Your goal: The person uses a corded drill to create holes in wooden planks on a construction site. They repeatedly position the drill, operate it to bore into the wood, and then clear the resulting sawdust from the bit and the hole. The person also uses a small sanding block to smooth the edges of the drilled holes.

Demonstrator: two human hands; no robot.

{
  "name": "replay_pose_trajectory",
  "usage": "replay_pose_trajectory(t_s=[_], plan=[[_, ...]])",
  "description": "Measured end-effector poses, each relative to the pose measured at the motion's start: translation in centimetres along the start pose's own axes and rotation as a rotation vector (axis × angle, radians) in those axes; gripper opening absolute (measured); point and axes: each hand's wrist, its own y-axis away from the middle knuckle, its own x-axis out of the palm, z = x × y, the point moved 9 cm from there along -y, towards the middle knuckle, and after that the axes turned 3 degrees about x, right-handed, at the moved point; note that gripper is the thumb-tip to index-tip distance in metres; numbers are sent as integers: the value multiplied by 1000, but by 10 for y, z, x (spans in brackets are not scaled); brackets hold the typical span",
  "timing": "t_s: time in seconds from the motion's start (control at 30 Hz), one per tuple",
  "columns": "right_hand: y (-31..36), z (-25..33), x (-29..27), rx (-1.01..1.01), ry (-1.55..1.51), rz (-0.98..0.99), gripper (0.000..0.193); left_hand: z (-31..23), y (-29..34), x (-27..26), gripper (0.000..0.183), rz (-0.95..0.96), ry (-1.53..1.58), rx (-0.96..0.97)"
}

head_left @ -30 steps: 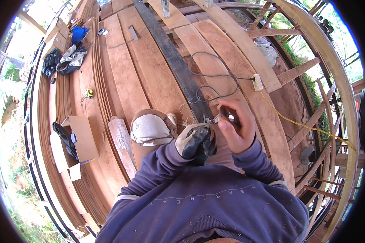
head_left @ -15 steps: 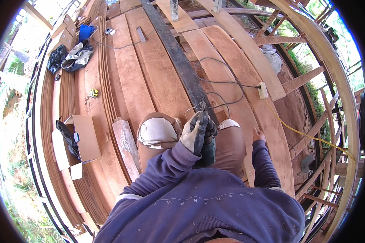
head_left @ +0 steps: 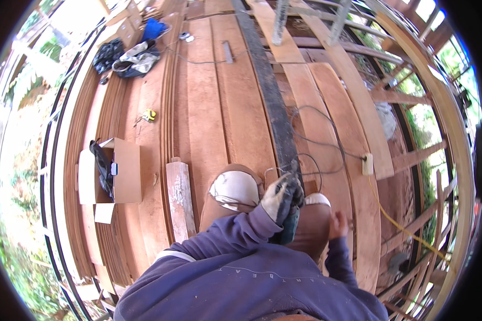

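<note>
My left hand (head_left: 277, 199), in a pale glove with dark-coated fingers, is closed round a dark green corded power tool (head_left: 290, 227) between my knees. The glove hides much of the tool, so I cannot make out its exact kind. A black cable (head_left: 320, 170) loops over the planks in front of it. My bare right hand (head_left: 338, 224) is beside my right knee, over the planks. It is slightly blurred; its fingers look stretched forward, with nothing visible in them. A white socket block (head_left: 367, 164) lies ahead of that hand, with a yellow cord (head_left: 389, 215) running from it.
Brown planks (head_left: 201, 101) and a dark strip (head_left: 268, 91) run away from me. To my left are an open cardboard box (head_left: 127, 174), a yellow tape measure (head_left: 150, 115) and a paint-worn wood piece (head_left: 180, 200). Bags (head_left: 136, 60) lie farther off; timber framing (head_left: 412, 99) borders the right.
The view has shifted, so the scene sits farther right and lower. My right hand has drawn back toward my right knee. My left hand still grips the power tool.
</note>
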Motion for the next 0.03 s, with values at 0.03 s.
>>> replay_pose_trajectory(t_s=[0.03], plan=[[-10,26,11,-28,11,17,74,17,-6,-23,40,67,80,87]])
